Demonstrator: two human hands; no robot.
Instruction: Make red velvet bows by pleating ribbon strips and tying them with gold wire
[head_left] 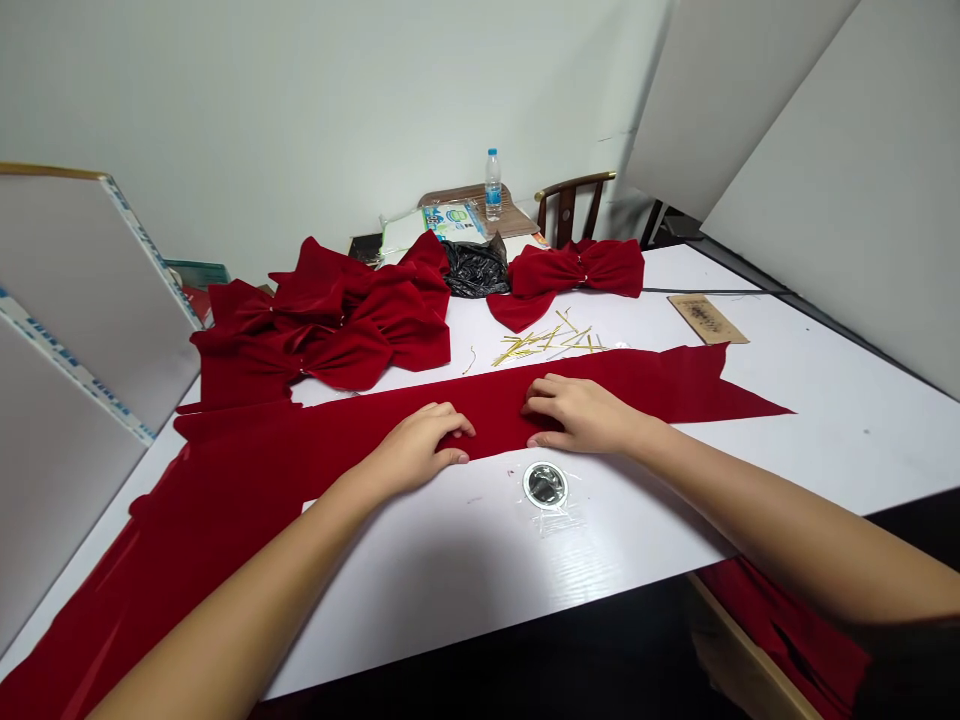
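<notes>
A long strip of red velvet ribbon [495, 410] lies across the white table, with a notched end at the right. My left hand [426, 445] rests on its near edge, fingers curved and apart from the thumb. To the right, my right hand [574, 412] touches the same strip with fingers bent and spread from the thumb. Neither hand is closed around the fabric. Just in front of the strip, a round silver-rimmed disc [545, 485] is fixed to the table under clear tape. Gold twist ties [551, 342] lie scattered behind the strip.
Red velvet bows [352, 310] are heaped at the back left, with more bows [585, 268] at the back right. Between them sits a black plastic bag [477, 268]. A piece of cardboard [708, 319] lies at the right. Behind stand a water bottle [493, 187] and a wooden chair [574, 205].
</notes>
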